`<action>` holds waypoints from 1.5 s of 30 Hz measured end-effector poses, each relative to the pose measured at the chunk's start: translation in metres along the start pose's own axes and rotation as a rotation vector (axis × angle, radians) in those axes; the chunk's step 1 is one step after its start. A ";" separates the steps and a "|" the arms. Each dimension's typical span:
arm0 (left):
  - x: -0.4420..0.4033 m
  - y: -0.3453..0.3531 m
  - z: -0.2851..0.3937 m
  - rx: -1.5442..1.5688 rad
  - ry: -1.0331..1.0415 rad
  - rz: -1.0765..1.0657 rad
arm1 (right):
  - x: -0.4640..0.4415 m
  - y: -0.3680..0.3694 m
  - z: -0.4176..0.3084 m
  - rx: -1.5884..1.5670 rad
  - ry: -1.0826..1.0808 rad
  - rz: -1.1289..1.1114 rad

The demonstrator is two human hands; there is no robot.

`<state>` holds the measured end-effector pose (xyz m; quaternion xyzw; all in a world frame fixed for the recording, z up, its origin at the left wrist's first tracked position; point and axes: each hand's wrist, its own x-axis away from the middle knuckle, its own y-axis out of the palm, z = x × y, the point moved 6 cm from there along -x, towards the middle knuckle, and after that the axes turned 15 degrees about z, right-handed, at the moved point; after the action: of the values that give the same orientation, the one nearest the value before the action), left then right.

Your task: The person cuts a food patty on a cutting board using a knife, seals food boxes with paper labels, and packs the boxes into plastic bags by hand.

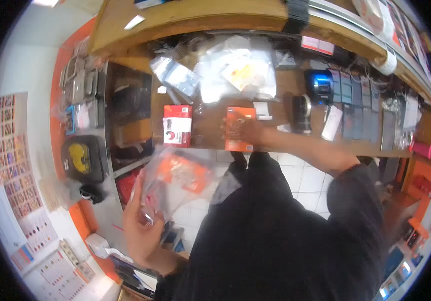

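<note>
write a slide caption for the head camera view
Left hand holding a clear plastic bag, blurred right hand over an orange box on a brown counter.

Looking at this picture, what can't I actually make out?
All in the head view:
Right hand: motion blur hides whether it grips or merely touches the flat orange box.
Clear plastic bag in the left hand: blur makes its orange patch unreadable.
Long white paper slip: any print is too small.
Blue-and-white item on the wooden shelf: cut off by the top edge.
</note>
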<state>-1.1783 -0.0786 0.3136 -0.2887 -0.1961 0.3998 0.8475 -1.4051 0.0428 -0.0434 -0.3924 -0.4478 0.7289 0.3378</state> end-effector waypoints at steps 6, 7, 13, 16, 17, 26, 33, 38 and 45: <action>0.005 -0.003 0.028 -0.071 -0.074 0.077 | -0.023 -0.041 0.006 -0.487 0.017 -0.216; 0.004 -0.002 0.028 -0.095 -0.100 0.098 | -0.026 -0.056 0.025 -0.661 0.221 -0.043; -0.015 0.048 0.055 0.114 -0.008 0.076 | 0.015 -0.188 0.131 -0.808 0.986 0.371; -0.030 0.087 0.038 0.177 -0.123 -0.037 | 0.053 -0.257 0.156 -0.579 1.252 0.421; -0.034 0.105 0.026 0.202 -0.227 -0.131 | 0.058 -0.276 0.159 -0.577 1.252 0.422; -0.075 0.198 -0.033 0.134 0.167 -0.388 | 0.011 -0.287 0.100 -0.954 1.137 0.688; -0.084 0.198 -0.049 -0.179 0.323 -0.453 | 0.003 -0.140 0.038 -0.610 1.102 0.129; -0.081 0.198 -0.029 -0.048 0.353 -0.342 | -0.029 -0.136 0.040 -0.233 1.042 0.270; -0.087 0.203 -0.022 -0.042 0.302 -0.362 | -0.023 -0.071 0.031 0.017 1.069 -0.015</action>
<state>-1.3329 -0.0502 0.1574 -0.3227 -0.1239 0.1895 0.9190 -1.4117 0.0374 0.0376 -0.7031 -0.2102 0.4283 0.5274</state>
